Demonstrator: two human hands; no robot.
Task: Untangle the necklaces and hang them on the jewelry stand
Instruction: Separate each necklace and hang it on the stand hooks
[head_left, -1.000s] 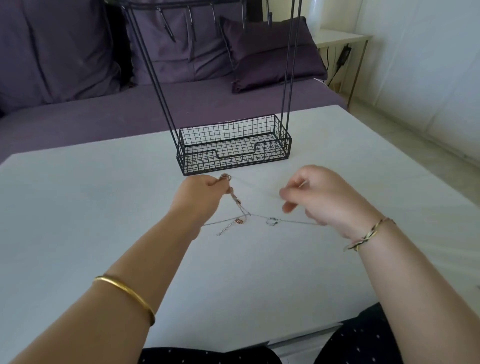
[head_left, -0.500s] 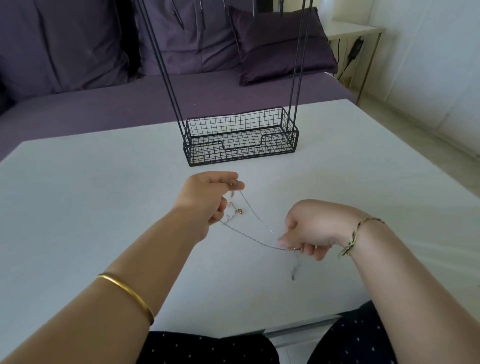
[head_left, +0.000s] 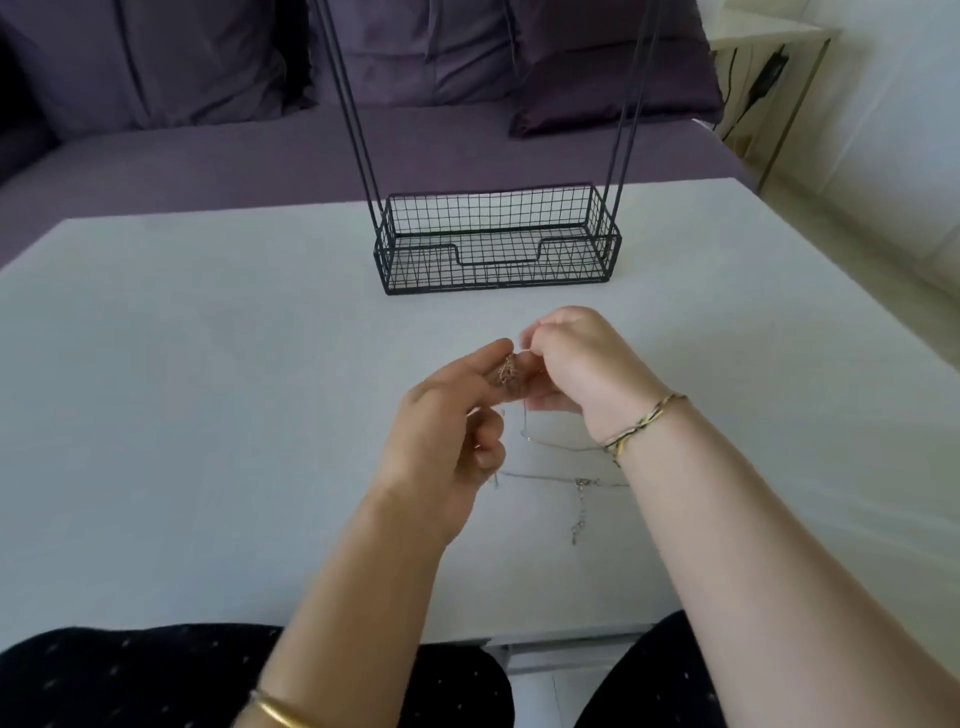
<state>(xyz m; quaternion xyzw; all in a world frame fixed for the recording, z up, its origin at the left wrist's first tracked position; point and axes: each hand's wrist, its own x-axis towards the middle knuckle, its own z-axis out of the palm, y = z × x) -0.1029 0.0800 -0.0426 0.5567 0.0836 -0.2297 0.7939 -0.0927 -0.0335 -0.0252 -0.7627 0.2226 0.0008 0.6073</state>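
Note:
A bunched rose-gold necklace (head_left: 506, 373) sits between the fingertips of my left hand (head_left: 457, 415), which pinches it above the white table (head_left: 208, 415). My right hand (head_left: 576, 364) is close against it and pinches a thin silver chain (head_left: 550, 444) that trails down onto the table, its clasp end (head_left: 579, 512) lying loose beneath my right wrist. The black wire jewelry stand (head_left: 493, 244) is straight ahead, its basket base on the table and its thin legs rising out of frame; its hooks are out of view.
A purple sofa (head_left: 208, 150) with cushions runs behind the table. A small side table (head_left: 769, 47) with a cable stands at the far right. The table's right edge drops to a pale floor (head_left: 883, 208).
My hands were apart, stretching the chains between them; now they have come together in front of the stand. The silver chain's clasp end has dropped onto the table.

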